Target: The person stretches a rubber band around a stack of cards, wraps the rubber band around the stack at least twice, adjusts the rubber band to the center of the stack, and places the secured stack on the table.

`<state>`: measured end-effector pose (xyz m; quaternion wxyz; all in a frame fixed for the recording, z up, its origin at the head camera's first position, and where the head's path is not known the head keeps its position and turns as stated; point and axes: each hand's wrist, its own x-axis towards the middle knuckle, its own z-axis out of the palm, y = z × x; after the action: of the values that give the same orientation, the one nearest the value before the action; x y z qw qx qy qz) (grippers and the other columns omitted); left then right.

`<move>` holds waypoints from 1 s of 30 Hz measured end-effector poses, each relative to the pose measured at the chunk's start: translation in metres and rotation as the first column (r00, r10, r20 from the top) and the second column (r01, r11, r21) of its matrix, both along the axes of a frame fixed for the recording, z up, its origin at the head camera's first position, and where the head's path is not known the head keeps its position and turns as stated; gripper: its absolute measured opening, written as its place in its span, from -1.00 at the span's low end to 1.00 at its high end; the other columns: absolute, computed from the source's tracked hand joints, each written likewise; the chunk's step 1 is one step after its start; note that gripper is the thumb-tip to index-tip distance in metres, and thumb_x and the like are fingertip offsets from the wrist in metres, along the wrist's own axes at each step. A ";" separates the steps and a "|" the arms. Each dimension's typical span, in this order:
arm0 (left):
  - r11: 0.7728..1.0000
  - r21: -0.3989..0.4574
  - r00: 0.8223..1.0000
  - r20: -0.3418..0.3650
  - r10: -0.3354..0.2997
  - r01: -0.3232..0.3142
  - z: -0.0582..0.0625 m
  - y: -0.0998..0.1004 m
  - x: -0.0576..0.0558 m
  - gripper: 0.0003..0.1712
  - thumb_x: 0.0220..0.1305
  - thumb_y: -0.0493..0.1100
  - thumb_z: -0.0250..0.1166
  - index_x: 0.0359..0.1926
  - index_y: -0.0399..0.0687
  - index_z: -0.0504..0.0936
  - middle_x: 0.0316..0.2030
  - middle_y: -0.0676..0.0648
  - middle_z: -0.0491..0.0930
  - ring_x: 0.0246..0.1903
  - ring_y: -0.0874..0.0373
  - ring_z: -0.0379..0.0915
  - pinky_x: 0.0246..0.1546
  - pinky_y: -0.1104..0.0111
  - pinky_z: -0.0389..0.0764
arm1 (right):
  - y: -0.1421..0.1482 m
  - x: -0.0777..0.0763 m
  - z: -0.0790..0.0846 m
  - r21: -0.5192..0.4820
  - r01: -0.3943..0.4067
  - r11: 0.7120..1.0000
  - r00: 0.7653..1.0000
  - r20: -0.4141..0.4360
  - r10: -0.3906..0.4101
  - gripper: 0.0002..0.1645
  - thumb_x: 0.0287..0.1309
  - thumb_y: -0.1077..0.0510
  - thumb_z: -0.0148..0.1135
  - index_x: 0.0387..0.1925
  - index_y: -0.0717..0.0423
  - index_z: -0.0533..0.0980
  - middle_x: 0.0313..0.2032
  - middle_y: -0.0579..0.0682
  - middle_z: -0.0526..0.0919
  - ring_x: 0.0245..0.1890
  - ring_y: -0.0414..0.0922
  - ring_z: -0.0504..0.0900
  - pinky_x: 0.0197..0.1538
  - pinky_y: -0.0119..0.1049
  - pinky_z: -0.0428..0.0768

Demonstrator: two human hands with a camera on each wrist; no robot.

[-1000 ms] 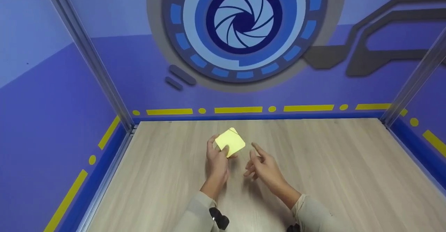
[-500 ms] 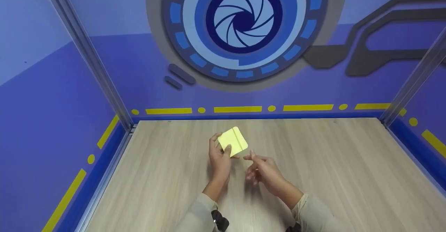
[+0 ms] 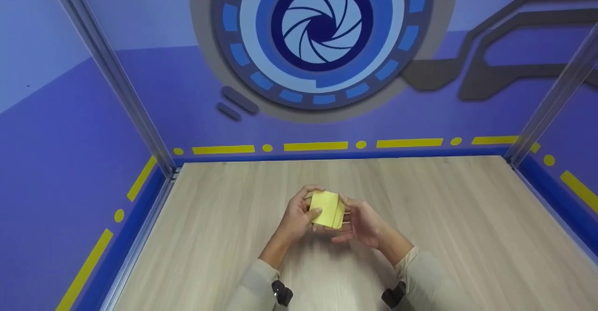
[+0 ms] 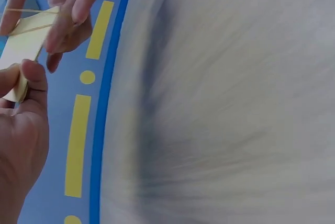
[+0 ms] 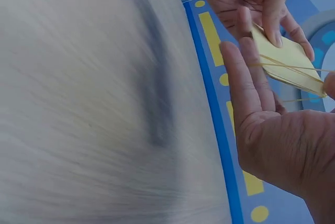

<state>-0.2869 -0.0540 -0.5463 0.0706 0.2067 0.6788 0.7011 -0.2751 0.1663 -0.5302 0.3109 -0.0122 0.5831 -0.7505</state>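
Observation:
A square yellow notepad-like stack of paper [image 3: 323, 207], with a thin rubber band [image 5: 293, 67] around it, is held above the table. My left hand [image 3: 296, 215] grips its left side, thumb on top and fingers underneath. At the opposite side is my right hand [image 3: 368, 224]; its thumb is by the upper right corner and its other fingers spread below. In the right wrist view, strands of the band are pulled away from the stack [image 5: 282, 56] and hooked between the right thumb and fingers. Part of the right thumb lies outside that view.
Beneath both hands lies a wood-grain table top [image 3: 224, 236]. Blue printed panels [image 3: 154, 101] with yellow marks stand behind and at both sides, joined by metal posts [image 3: 112, 77].
My right hand has moved in from beside the stack to its right edge and caught the rubber band. The left hand has shifted slightly right and turned the stack.

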 end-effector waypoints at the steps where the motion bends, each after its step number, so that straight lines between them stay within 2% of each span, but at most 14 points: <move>1: 1.000 -0.009 1.000 -0.005 -0.004 0.004 0.001 -0.001 0.000 -0.44 0.47 -0.51 0.12 0.39 -0.05 0.45 -0.02 -0.29 0.75 -0.41 0.13 0.62 -0.56 0.42 0.59 | 0.000 0.000 0.001 0.002 -0.001 1.000 1.000 0.005 0.001 -0.25 0.53 -0.40 -0.01 0.25 0.15 0.50 -0.01 0.06 0.81 0.02 0.03 0.84 0.07 0.01 0.84; 8: 0.999 -0.046 1.000 -0.006 0.007 -0.007 0.009 -0.004 0.001 -0.43 0.48 -0.52 0.12 0.39 -0.04 0.46 -0.05 -0.21 0.75 -0.47 0.12 0.56 -0.62 0.47 0.53 | -0.002 0.000 0.005 -0.025 -0.004 1.000 1.000 0.017 0.004 -0.30 0.55 -0.39 -0.02 0.24 0.10 0.50 0.00 0.04 0.83 0.07 0.03 0.82 0.12 0.07 0.82; 14: 0.999 -0.053 1.000 -0.009 -0.002 0.002 0.011 -0.005 0.002 -0.42 0.47 -0.52 0.11 0.38 0.02 0.49 -0.03 -0.22 0.75 -0.47 0.07 0.54 -0.63 0.52 0.50 | -0.004 -0.002 0.004 -0.009 -0.033 0.999 0.999 -0.004 0.033 -0.23 0.53 -0.44 -0.03 0.29 0.11 0.46 0.02 0.06 0.81 0.09 0.04 0.82 0.03 -0.03 0.85; 17: 0.999 -0.050 1.000 -0.015 0.006 -0.006 0.008 -0.003 0.003 -0.42 0.47 -0.52 0.10 0.40 -0.04 0.47 0.00 -0.23 0.75 -0.46 0.07 0.55 -0.63 0.53 0.51 | -0.007 -0.002 0.000 0.041 -0.024 0.999 0.998 -0.051 0.026 -0.21 0.53 -0.42 0.01 0.33 0.14 0.44 0.00 0.03 0.82 0.05 0.00 0.83 -0.03 -0.13 0.85; 20: 0.998 -0.010 0.998 0.005 0.056 -0.056 0.002 0.001 0.005 -0.42 0.46 -0.54 0.11 0.40 -0.09 0.45 0.05 -0.28 0.75 -0.41 0.11 0.64 -0.61 0.52 0.56 | -0.012 0.001 -0.008 0.094 0.050 0.994 0.991 -0.132 -0.038 -0.24 0.55 -0.36 0.06 0.31 0.20 0.46 -0.06 0.00 0.81 -0.07 -0.08 0.83 -0.15 -0.28 0.79; 22: 0.992 0.039 0.992 0.042 0.116 -0.117 -0.002 0.005 0.006 -0.41 0.45 -0.55 0.11 0.41 -0.10 0.42 0.08 -0.31 0.75 -0.36 0.13 0.70 -0.59 0.48 0.61 | -0.016 0.004 -0.013 0.111 0.153 0.982 0.973 -0.194 -0.129 -0.31 0.57 -0.30 0.09 0.23 0.24 0.49 -0.15 -0.04 0.79 -0.18 -0.14 0.79 -0.28 -0.37 0.70; 24: 0.978 0.097 0.979 0.105 0.175 -0.185 -0.004 0.010 0.007 -0.41 0.48 -0.53 0.11 0.43 -0.09 0.39 0.12 -0.33 0.73 -0.31 0.12 0.74 -0.56 0.45 0.63 | -0.022 0.008 -0.017 0.121 0.269 0.955 0.940 -0.251 -0.233 -0.43 0.58 -0.21 0.13 0.15 0.23 0.53 -0.23 -0.07 0.75 -0.26 -0.17 0.72 -0.38 -0.41 0.61; 28: 0.927 0.210 0.936 0.240 0.258 -0.309 -0.006 0.021 0.007 -0.40 0.53 -0.47 0.08 0.48 -0.02 0.34 0.22 -0.33 0.68 -0.19 0.08 0.76 -0.50 0.39 0.65 | -0.034 0.018 -0.017 0.086 0.490 0.868 0.848 -0.278 -0.451 -0.62 0.53 0.01 0.23 0.11 0.23 0.60 -0.26 -0.08 0.68 -0.24 -0.15 0.62 -0.40 -0.40 0.53; 30: 0.912 0.235 0.927 0.253 0.276 -0.335 -0.008 0.025 0.007 -0.40 0.53 -0.47 0.09 0.47 0.01 0.34 0.25 -0.33 0.67 -0.18 0.06 0.75 -0.50 0.39 0.65 | -0.038 0.022 -0.014 0.091 0.567 0.818 0.806 -0.266 -0.529 -0.61 0.49 0.05 0.27 0.15 0.24 0.63 -0.16 -0.05 0.69 -0.14 -0.13 0.61 -0.29 -0.38 0.57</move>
<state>-0.2803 -0.0289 -0.5540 0.0030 0.0286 0.5877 0.8086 -0.2532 0.1282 -0.5439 0.0109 0.0968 0.6536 -0.7506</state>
